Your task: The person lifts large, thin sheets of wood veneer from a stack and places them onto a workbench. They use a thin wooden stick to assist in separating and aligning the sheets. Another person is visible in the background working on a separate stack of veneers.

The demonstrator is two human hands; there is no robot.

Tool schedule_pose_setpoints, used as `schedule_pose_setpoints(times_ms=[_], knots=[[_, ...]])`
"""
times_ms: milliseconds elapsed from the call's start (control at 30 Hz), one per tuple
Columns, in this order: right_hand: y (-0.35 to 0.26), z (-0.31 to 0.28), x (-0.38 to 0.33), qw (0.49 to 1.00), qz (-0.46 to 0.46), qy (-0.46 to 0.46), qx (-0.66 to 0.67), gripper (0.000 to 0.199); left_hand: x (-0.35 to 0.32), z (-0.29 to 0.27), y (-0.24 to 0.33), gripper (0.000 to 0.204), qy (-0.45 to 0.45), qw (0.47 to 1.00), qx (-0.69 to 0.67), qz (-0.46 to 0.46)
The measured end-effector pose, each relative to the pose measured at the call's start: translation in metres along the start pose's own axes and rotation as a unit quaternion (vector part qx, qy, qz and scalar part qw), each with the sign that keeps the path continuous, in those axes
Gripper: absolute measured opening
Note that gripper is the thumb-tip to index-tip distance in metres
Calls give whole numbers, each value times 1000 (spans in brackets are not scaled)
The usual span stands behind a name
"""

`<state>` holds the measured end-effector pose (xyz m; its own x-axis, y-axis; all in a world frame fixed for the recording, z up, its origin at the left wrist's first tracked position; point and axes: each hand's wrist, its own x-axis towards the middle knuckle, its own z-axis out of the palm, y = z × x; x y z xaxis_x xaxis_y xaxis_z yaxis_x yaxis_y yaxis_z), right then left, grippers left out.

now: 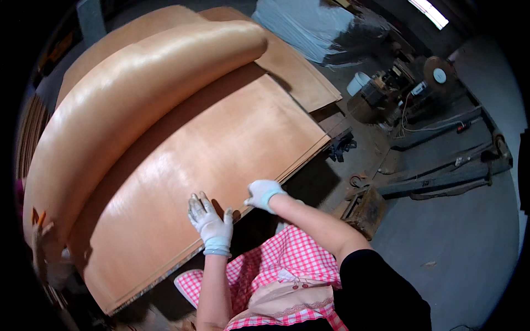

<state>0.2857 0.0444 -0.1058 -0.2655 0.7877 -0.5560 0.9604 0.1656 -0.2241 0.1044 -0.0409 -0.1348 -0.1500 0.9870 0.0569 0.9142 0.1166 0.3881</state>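
A stack of large, thin wood veneer sheets (221, 138) lies in front of me. My left hand (211, 225), in a white glove with worn, stained fingertips, rests on the top sheet near its near edge, fingers spread and holding nothing. To its right, at the same edge, my right hand (264, 196) is gloved and closed, its fingers curled down; what they grip, if anything, is hidden. Across the far part of the stack arches a bowed veneer sheet (149, 71). At the far left, another person's hand (41, 237) is by the end of that curved sheet.
More veneer sheets (303, 83) lie beyond the stack. A white plastic-wrapped pile (303, 27) stands at the back. On the right are a machine with a round disc (439, 74), a white bucket (359, 83), a wooden box (364, 212) and a metal frame (436, 182) on the floor.
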Motion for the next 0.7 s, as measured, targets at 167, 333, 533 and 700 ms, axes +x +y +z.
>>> schedule_pose_setpoints(times_ms=[167, 333, 533, 700], knots=[[48, -9, 3, 996, -50, 2, 70, 31, 12, 17, 0, 104, -42, 998, 15, -35], [229, -89, 2, 997, 44, 40, 58, 29, 9, 6, 3, 101, -48, 998, 28, -43], [322, -101, 29, 987, 137, 87, 9, 29, 7, 9, 1, 98, -45, 998, 36, -27], [359, -77, 29, 928, 304, 166, 137, 37, 12, 10, 9, 95, -56, 997, 38, -33]])
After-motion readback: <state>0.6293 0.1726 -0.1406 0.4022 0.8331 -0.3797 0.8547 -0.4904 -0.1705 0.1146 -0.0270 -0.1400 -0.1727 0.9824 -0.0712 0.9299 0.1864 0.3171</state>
